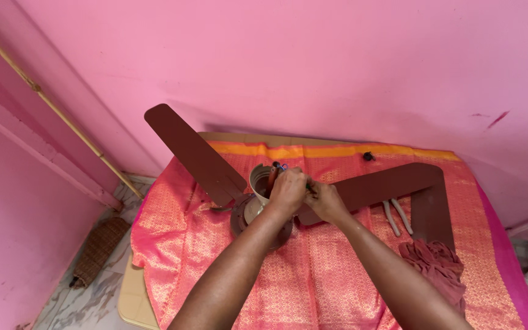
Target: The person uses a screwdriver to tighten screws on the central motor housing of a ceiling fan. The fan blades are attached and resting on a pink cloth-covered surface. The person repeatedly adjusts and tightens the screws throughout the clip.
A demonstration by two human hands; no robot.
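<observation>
A brown ceiling fan (245, 211) lies on a table draped with a pink and orange cloth (313, 275). Its beige cup-shaped cover (260, 178) stands on the round motor, with short wires (281, 165) sticking up behind it. My left hand (287, 192) is closed around the stem at the fan's centre, right beside the cup. My right hand (326, 201) meets it from the right, fingertips pinched together at the same spot. What they pinch is hidden. One blade (194, 153) points up left and another (386, 183) runs right.
A third brown blade (432, 211) lies at the right, beside two pale curved pieces (396, 216). A crumpled reddish rag (438, 266) sits near the table's right front. A small black part (368, 156) rests at the back. A stick (50, 104) leans on the pink wall.
</observation>
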